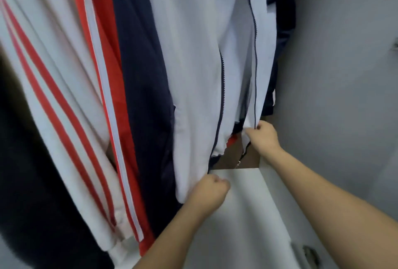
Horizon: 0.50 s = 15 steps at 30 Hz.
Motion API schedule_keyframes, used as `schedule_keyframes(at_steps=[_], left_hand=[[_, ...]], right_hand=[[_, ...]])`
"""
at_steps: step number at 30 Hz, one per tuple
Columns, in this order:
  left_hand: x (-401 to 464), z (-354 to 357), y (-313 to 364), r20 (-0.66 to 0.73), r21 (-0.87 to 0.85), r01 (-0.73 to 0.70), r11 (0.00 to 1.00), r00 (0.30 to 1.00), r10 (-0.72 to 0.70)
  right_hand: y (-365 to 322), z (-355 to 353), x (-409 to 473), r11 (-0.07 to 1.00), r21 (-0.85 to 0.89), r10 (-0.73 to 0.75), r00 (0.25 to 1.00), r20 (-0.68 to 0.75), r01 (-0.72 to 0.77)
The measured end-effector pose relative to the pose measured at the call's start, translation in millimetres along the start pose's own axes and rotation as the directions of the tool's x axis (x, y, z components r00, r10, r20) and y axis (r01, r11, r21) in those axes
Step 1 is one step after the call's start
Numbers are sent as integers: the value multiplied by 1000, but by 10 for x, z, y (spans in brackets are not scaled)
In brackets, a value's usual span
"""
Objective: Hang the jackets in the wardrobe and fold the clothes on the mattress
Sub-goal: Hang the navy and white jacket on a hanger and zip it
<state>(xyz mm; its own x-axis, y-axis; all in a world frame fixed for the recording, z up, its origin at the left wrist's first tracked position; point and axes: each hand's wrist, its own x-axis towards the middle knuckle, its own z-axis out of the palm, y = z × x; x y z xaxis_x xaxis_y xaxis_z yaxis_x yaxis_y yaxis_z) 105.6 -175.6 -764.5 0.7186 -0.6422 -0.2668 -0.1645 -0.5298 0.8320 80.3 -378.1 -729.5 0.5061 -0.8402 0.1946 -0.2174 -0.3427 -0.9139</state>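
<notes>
Hanging step, clearly: the white jacket (193, 53) hung mid-frame in the wardrobe, zip undone. Left hand (210, 191) pinched its left hem at lower centre; right hand (261, 137) pinched the right zip edge just above. Next, probably, bring both edges together and start the zip.

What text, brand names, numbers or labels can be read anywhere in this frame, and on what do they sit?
None can be read.
White jacket with the open zip, gripped at the hem by the left hand and right hand: no print or tag showing.
White jacket with red stripes: stripes only, no lettering.
Red and navy jacket: plain panels, no logo visible.
</notes>
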Motion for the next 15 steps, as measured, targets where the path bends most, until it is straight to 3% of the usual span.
schedule_keyframes(at_steps=[1, 3, 5, 7, 9, 11, 15], left_hand=[[-30, 19, -85, 105, -69, 130, 989, 987, -122], [-120, 49, -236, 236, -12, 275, 962, 935, -264], [-182, 86, -356, 176, 48, 299, 953, 937, -302], [-171, 135, -493, 128, -93, 324, 941, 942, -311], [-184, 179, -583, 202, -361, 368, 857, 928, -313], [-188, 266, -694, 204, -593, 324, 737, 946, -251], [-247, 426, -906, -81, -830, 21, 558, 984, -157]], right_hand=[[38, 16, -38, 1000, -17, 23, 999, 26, -22], [116, 47, -99, 997, 10, 76, 991, 111, -78], [165, 59, -153, 970, 158, 153, 967, 205, -186], [184, 42, -233, 892, 295, 250, 919, 307, -341], [225, 0, -280, 815, 368, 300, 869, 394, -448], [288, -40, -316, 783, 357, 315, 819, 479, -510], [431, -67, -474, 749, 342, 311, 758, 574, -567]])
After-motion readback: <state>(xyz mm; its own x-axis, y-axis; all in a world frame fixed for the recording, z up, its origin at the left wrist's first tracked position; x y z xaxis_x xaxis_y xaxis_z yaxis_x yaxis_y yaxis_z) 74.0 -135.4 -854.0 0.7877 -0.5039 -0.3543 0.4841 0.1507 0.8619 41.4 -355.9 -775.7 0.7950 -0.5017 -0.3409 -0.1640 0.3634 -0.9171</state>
